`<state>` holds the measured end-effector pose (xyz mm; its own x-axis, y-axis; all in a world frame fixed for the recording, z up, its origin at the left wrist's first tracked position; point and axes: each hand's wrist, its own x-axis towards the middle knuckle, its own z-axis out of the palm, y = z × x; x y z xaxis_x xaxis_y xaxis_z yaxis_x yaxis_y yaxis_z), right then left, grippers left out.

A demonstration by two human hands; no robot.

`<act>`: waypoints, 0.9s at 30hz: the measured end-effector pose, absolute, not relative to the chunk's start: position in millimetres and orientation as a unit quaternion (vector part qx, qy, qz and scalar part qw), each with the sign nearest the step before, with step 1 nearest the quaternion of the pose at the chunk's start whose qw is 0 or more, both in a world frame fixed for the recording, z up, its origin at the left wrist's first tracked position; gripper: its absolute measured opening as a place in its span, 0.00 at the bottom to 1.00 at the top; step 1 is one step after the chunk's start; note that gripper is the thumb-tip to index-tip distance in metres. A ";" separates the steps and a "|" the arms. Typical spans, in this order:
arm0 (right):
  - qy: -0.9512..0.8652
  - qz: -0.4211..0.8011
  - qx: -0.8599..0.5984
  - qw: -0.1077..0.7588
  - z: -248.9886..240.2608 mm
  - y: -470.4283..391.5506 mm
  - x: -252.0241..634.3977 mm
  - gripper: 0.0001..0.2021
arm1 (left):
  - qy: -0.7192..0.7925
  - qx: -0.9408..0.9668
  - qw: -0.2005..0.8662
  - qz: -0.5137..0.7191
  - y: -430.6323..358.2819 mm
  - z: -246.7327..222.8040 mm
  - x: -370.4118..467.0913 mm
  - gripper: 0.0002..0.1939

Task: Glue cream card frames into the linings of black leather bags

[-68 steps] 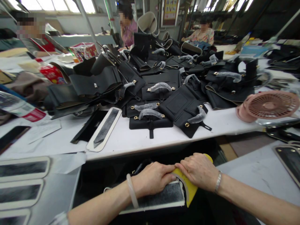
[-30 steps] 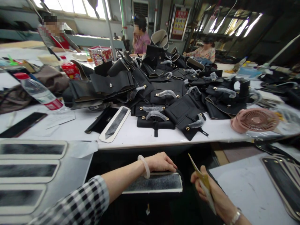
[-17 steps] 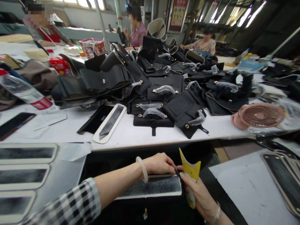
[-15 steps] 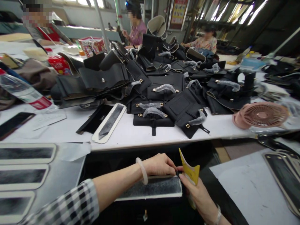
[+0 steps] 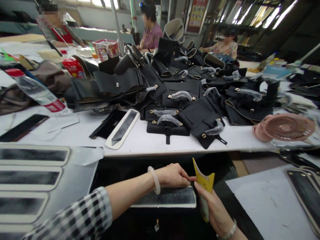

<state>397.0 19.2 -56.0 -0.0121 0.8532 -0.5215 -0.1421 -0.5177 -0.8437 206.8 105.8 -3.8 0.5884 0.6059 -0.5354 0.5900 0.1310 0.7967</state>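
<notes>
A dark panel with a pale edge [image 5: 172,197] lies low in front of me, below the white table's edge. My left hand [image 5: 175,175] is closed at its upper right edge, pinching a small dark piece. Close beside it, my right hand [image 5: 211,200] is wrapped round a yellow tool [image 5: 205,181] with a notched, pointed top. The right thumb and fingertips meet the left fingertips near the panel's corner. What lies between the fingertips is too small to make out.
Black bags with wrapped handles [image 5: 180,96] are heaped on the white table [image 5: 135,146]. A pink fan [image 5: 285,127] stands right, a bottle [image 5: 40,90] left. Pale-edged panels [image 5: 30,177] lie at the left, more [image 5: 303,190] at the right. Several people sit beyond.
The whole view has shifted, so most things appear a little further right. The hands stay together at the panel's corner, and the yellow tool is slightly more upright.
</notes>
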 end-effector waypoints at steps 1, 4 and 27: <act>-0.295 0.642 -0.591 0.390 -55.5 20.2 396.4 0.21 | 0.455 0.655 0.603 0.010 106.0 -5.6 206.6 0.17; -0.301 0.628 -0.599 0.396 -56.4 22.0 395.4 0.23 | 0.467 0.642 0.608 0.009 108.4 -10.8 209.1 0.17; -0.469 0.490 -0.652 0.338 -67.7 21.6 398.3 0.27 | 0.434 0.717 0.545 -0.017 110.1 -2.1 220.9 0.17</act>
